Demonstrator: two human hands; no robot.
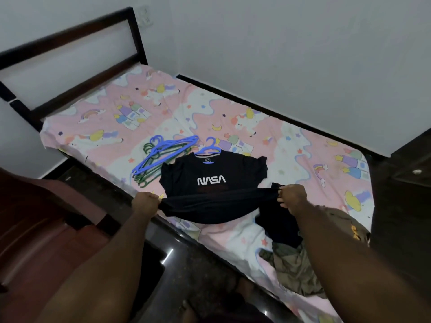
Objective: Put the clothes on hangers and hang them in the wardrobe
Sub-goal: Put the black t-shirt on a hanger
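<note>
Gripping the black shirt's [213,183] hem, both hands [145,202] [292,195] hide their fingertips in fabric.

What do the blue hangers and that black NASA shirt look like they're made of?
The blue hangers look like moulded plastic: thin, evenly coloured, slightly glossy. The black NASA shirt appears to be soft matte knit, probably cotton; its hem stretches and bunches between the left hand and right hand. The exact fibre can't be told.

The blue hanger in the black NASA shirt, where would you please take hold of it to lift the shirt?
Grip the blue hanger by its hook, coming from the headboard side. Only the hook shows above the collar of the shirt; the rest lies hidden inside.
</note>
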